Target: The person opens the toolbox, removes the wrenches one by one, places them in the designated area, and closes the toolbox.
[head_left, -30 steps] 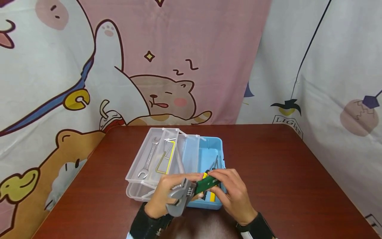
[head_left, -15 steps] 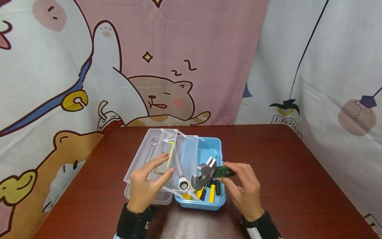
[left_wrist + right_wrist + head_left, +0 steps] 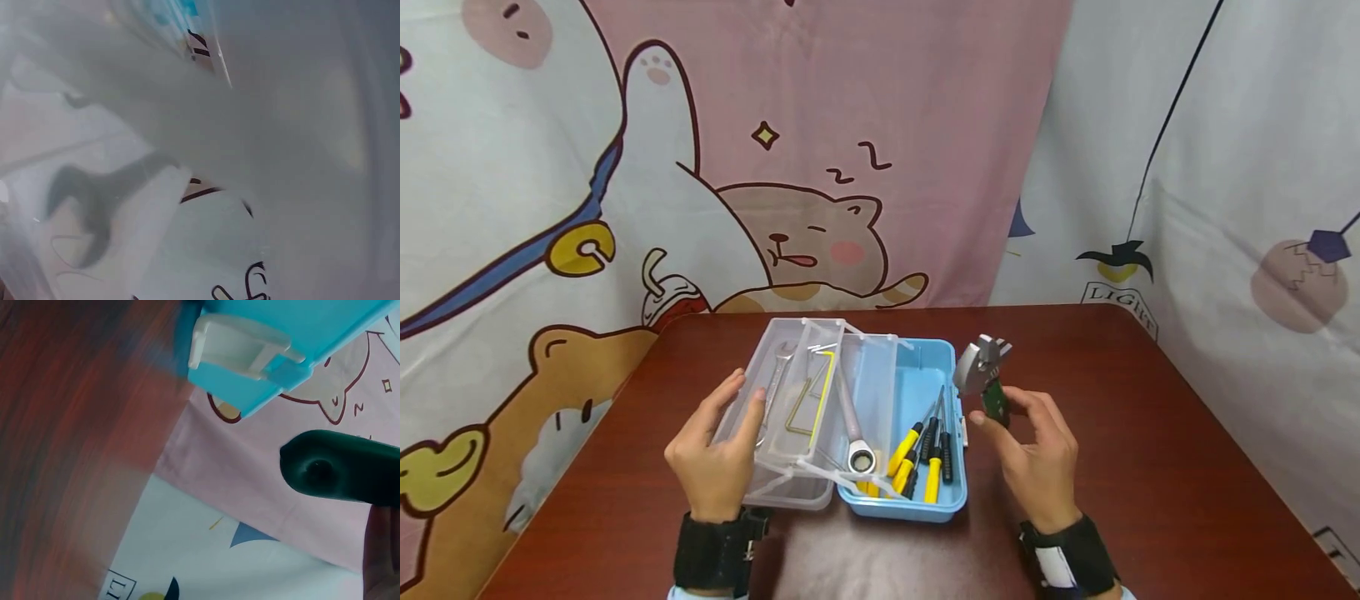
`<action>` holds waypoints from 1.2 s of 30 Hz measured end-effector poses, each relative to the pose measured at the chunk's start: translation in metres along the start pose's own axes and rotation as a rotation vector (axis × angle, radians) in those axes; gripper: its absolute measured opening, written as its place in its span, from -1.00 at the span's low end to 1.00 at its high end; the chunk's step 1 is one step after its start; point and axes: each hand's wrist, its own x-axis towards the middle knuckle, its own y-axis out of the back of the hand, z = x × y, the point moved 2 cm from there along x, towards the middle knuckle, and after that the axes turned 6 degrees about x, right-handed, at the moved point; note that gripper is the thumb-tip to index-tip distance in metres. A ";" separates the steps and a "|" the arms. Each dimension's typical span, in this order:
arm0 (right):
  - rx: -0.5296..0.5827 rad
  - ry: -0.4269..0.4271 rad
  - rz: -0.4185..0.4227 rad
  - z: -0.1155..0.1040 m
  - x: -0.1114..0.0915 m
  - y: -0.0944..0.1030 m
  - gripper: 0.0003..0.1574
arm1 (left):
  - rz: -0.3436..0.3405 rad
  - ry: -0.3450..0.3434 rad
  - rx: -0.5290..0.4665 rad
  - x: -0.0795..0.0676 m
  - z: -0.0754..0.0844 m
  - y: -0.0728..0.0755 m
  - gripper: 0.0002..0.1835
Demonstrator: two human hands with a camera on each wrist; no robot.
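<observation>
Now the right hand (image 3: 1039,458) pinches the green-handled hammer multitool (image 3: 981,372), tilted head-up near the right edge of the blue toolbox (image 3: 910,511); the left hand (image 3: 711,462) grips nothing.

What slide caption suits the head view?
Right hand holding a green-handled tool beside an open blue toolbox, left hand near a clear tray.

Screwdrivers (image 3: 933,477) are crowding the near end of a blue toolbox (image 3: 902,509), translucent trays (image 3: 877,367) are overhanging its left, its far-right corner is lying open, and bare tabletop (image 3: 1157,450) is stretching rightward of the right hand (image 3: 1037,458).
</observation>
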 end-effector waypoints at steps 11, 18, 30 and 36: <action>-0.118 -0.143 0.061 0.014 0.004 0.011 -0.40 | 0.022 0.070 0.014 -0.007 -0.026 -0.002 -0.73; -0.196 -0.250 0.073 0.028 0.007 0.019 -0.44 | 0.056 0.056 0.027 -0.003 -0.022 -0.001 -0.80; -0.312 -0.433 -0.030 0.034 0.006 0.021 -0.41 | 0.051 0.096 -0.008 -0.001 -0.009 0.000 -0.85; -0.335 -0.509 -0.075 0.033 0.008 0.026 -0.37 | 0.050 0.113 -0.017 -0.006 -0.021 -0.001 -0.86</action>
